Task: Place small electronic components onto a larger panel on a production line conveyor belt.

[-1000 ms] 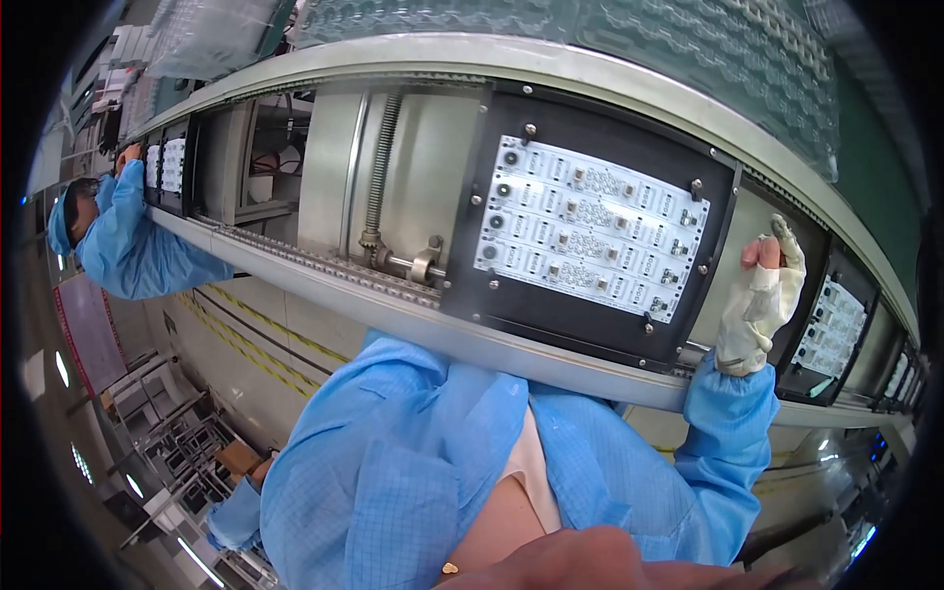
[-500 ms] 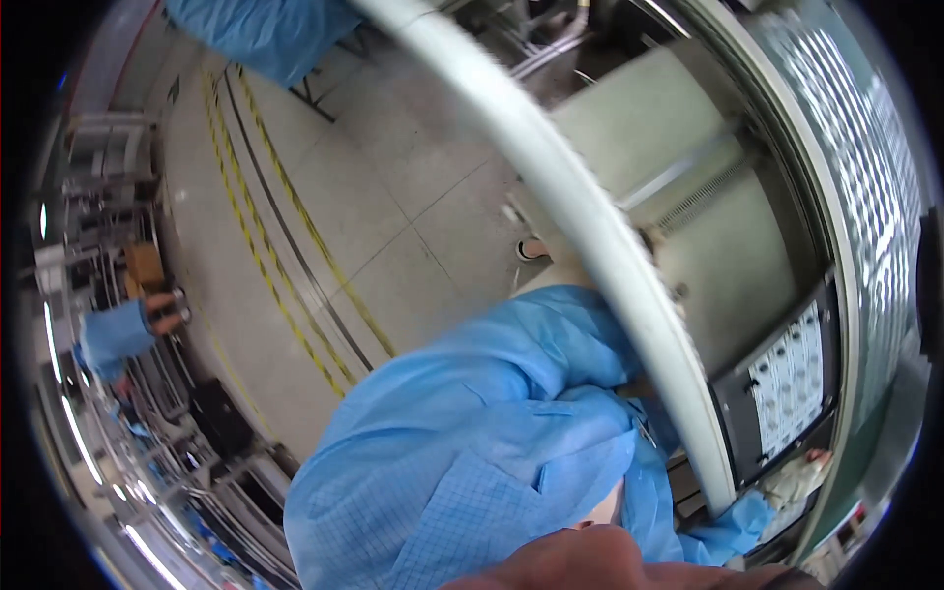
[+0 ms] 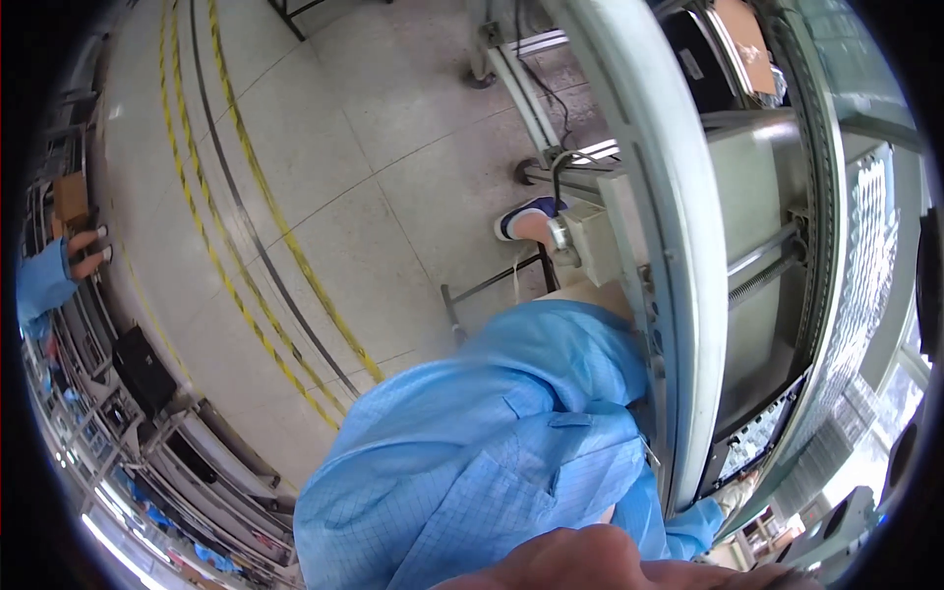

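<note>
A blue sleeve (image 3: 696,526) reaches from my chest toward the far end of the workbench at the lower right. At its end my right hand (image 3: 737,490) shows only as a small pale patch that looks like a light glove; its fingers and anything in them cannot be made out. Near that hand lies a dark panel (image 3: 752,442) with rows of light printed patches, partly covered by the bench's pale front rail (image 3: 678,246). My left hand is out of sight. My blue checked smock (image 3: 472,452) fills the lower middle, close against the rail.
Metal rollers or rods (image 3: 767,265) cross the bench behind the rail. Below it a foot in a dark blue shoe (image 3: 529,214) rests by a metal stand (image 3: 497,285). Yellow-black tape (image 3: 265,256) lines the floor. At far left stands a person in blue (image 3: 47,283) near a cardboard box (image 3: 71,200).
My view has shifted: the floor lines and the far person sit further left, and the rail stands steeper. More of the floor under the bench shows. The dark panel appears narrower.
</note>
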Demonstrator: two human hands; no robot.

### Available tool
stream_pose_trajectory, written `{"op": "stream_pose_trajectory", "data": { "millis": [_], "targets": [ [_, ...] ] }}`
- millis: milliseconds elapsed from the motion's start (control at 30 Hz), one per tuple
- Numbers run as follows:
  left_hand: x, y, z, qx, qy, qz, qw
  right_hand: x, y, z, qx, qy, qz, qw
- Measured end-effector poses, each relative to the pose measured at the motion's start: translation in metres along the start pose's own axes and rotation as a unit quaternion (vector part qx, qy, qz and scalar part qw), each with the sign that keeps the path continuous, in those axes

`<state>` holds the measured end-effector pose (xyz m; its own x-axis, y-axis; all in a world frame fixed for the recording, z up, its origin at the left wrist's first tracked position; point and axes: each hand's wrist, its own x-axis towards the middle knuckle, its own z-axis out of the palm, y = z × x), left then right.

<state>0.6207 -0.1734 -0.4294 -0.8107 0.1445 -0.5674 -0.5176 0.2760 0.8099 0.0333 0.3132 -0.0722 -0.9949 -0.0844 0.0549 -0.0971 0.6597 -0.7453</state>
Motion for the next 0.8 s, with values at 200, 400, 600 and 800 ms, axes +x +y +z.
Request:
{"op": "stream_pose_trajectory", "data": {
  "millis": [200,400,600,800],
  "targets": [
    [0.041,0.025,-0.047,0.091,-0.042,0.039,0.994,-0.046,-0.037,0.076,0.073,-0.019,0.064,0.995],
    [0.107,0.097,-0.101,0.200,-0.085,0.102,0.971,-0.143,-0.079,0.071,0.164,-0.012,0.098,0.981],
    [0.151,0.135,-0.113,0.298,-0.162,0.180,0.923,-0.136,-0.024,0.065,0.210,0.124,0.142,0.959],
    [0.172,0.161,-0.059,0.358,-0.241,0.264,0.863,-0.124,-0.031,0.094,0.068,0.221,0.143,0.962]
  ]
}}
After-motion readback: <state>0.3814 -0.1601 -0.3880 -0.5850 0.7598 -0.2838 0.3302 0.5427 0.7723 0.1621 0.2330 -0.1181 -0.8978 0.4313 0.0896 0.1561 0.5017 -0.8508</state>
